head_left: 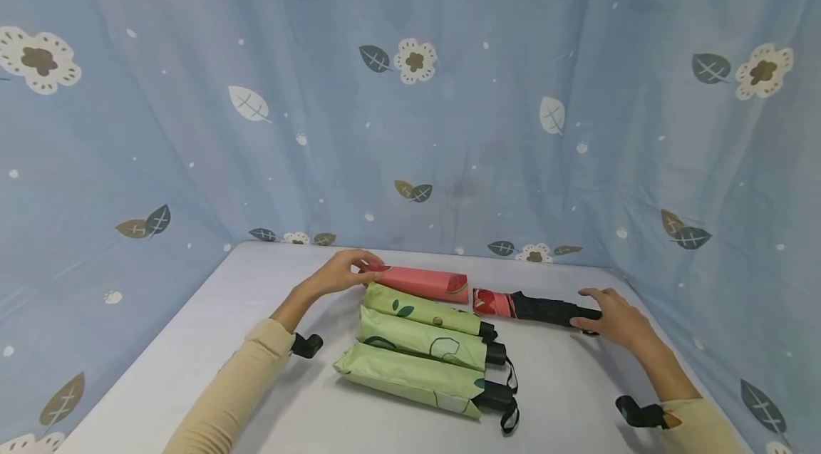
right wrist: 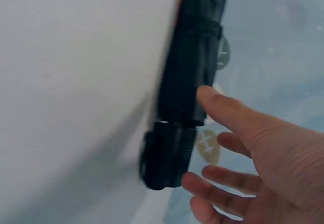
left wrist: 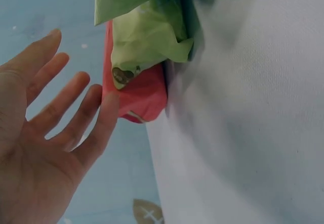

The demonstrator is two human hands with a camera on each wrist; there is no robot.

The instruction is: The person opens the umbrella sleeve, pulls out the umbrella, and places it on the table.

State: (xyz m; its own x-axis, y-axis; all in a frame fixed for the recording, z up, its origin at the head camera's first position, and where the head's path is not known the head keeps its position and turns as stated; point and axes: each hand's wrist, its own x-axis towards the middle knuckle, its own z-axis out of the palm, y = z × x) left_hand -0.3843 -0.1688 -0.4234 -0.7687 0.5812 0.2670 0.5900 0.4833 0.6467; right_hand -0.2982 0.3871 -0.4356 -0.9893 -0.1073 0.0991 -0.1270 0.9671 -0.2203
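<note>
In the head view my left hand (head_left: 343, 272) is at the left end of a red piece with a watermelon print (head_left: 420, 283), perhaps an umbrella sleeve. Its spread fingers (left wrist: 104, 120) reach the red end in the left wrist view; I cannot tell whether they press it. A folded black umbrella with a red patterned end (head_left: 545, 309) lies to the right, almost in line. My right hand (head_left: 612, 315) is at its handle (right wrist: 169, 155), thumb and fingers loosely spread, not closed round it. The thumb overlaps the black body in the right wrist view; contact is unclear.
Several green folded umbrellas lie in a row nearer me: a leaf-printed one (head_left: 417, 308), a middle one (head_left: 423, 340) and a front one (head_left: 410, 372) with a black handle and strap. The white table (head_left: 359, 432) meets a blue printed curtain (head_left: 449, 119) behind.
</note>
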